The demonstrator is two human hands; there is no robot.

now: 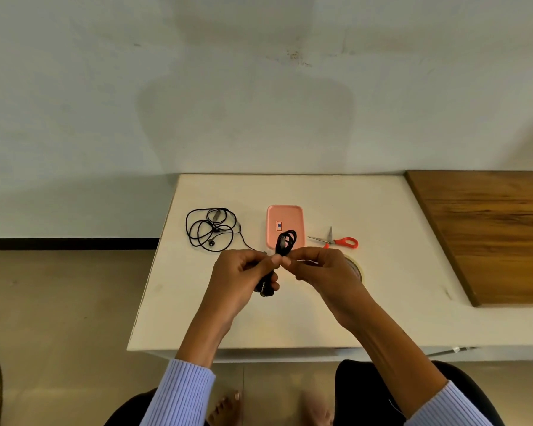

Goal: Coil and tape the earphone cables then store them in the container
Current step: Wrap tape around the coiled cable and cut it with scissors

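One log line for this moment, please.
left hand and right hand: grip coiled earphone | loose earphone: on table | container: holds nothing

Person seen from above: pale lilac knit sleeves, dark trousers, bare feet.

Both forearms are bare from wrist to well below the elbow. The left ribbed lilac-blue knit sleeve [182, 395] is pushed up, with fine lengthwise ribbing and a bunched cuff edge. The right ribbed lilac-blue knit sleeve [450, 408] matches it in colour and rib, its cuff cutting slantwise across the arm. The left hand [240, 278] and right hand [326, 272] show no rings, watch or bracelet. Short nails, pale at the tips. Dark, plain trousers [366, 392] cover both knees. A bare foot [226, 408] shows between them, with light toenails; a second foot is blurred beside it.
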